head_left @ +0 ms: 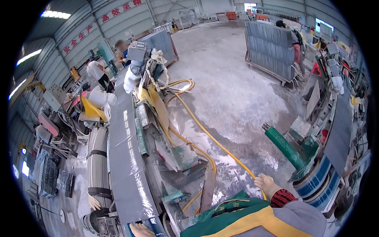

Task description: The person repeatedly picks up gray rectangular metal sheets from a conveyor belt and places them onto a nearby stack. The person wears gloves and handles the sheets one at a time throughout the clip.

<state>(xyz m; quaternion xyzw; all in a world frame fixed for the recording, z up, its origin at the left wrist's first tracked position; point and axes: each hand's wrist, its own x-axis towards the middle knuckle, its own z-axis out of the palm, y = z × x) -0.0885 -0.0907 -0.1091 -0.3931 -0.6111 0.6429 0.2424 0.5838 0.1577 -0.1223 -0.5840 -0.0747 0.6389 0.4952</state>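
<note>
My right hand (266, 185), with a red-and-black checked cuff at its wrist, is closed around a yellow hose (225, 148). The hose runs from my grip across the wet floor toward the machine on the left. At the lower edge, my left hand (142, 230) rests by the near end of a long dark grey slab (124, 170), its fingers laid on the blue part there. The frame edge cuts off some of that hand. A green and yellow apron (237, 217) covers my front.
Left of the slab lies a strapped ribbed bundle (98, 158) with a pale glove-shaped thing (94, 202) on it. A green cylinder (286, 148) juts out at right, beside blue rollers (316, 183). Racks of grey slabs (270, 49) stand farther off. Several people work in the background.
</note>
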